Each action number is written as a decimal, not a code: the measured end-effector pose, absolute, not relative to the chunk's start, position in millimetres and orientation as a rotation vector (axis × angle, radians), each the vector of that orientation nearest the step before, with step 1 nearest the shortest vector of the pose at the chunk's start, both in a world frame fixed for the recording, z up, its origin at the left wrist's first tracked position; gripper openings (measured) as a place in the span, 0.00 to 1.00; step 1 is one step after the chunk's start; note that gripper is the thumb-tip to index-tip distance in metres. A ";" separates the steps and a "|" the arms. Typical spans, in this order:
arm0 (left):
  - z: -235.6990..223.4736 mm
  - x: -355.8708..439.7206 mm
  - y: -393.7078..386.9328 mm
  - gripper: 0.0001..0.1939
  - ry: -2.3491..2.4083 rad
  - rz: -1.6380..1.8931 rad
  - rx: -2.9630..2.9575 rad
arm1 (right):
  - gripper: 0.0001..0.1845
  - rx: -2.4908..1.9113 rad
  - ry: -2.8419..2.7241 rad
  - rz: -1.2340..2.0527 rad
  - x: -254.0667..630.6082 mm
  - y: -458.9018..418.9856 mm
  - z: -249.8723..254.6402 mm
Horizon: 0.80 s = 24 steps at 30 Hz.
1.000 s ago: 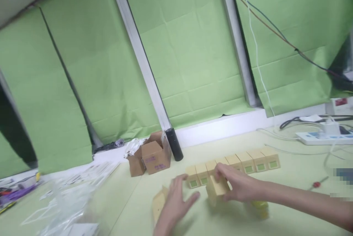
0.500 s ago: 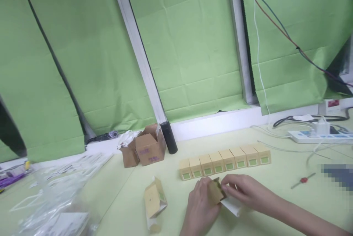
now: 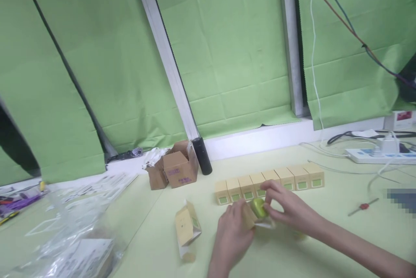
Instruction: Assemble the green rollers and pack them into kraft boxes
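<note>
My left hand [image 3: 231, 230] is wrapped round a small tan cardboard box [image 3: 248, 216] whose near end is open, with a pale flap sticking out. At its mouth is a shiny, rounded green object [image 3: 258, 207], which my right hand [image 3: 282, 203] pinches between thumb and fingers. How much of the green object sits inside the box is hidden. Just behind my hands runs a row of several similar tan boxes [image 3: 301, 178] with green windows, partly covered by my right fingers. Another tan box [image 3: 187, 226], its end flaps open, lies to the left of my left hand.
A brown carton [image 3: 180, 169] and a black cylinder [image 3: 202, 155] stand by the wall. Clear plastic bags [image 3: 78, 234] lie at the left. A power strip [image 3: 373, 155] with cables and a thin tool with a red middle [image 3: 364, 206] are at the right.
My right hand has shifted up and pinches the green object, which now shows brightly at the box's mouth. My left hand still holds the box. The camera view has shifted slightly.
</note>
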<state>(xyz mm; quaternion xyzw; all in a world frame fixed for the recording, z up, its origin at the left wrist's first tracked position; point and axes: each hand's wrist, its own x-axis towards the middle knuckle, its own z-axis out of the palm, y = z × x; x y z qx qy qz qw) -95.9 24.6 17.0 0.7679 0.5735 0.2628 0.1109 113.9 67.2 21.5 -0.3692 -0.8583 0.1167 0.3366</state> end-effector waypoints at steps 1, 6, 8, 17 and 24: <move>19.6 -103.7 26.6 0.25 1.729 0.792 2.190 | 0.08 -0.980 -2.174 0.390 119.1 67.5 25.3; 26.9 -127.2 39.1 0.31 1.618 1.134 1.497 | 0.08 -1.109 -2.287 0.328 130.2 67.8 18.6; 26.4 -122.3 42.2 0.34 1.473 1.218 1.301 | 0.07 -1.114 -2.354 0.289 124.9 64.2 8.7; 43.6 -91.3 32.6 0.18 0.831 1.357 0.727 | 0.26 -0.422 -2.311 -0.698 76.8 67.5 33.3; 59.0 -147.4 31.7 0.19 1.155 1.522 0.784 | 0.13 -0.203 -2.474 -0.565 17.1 104.5 54.9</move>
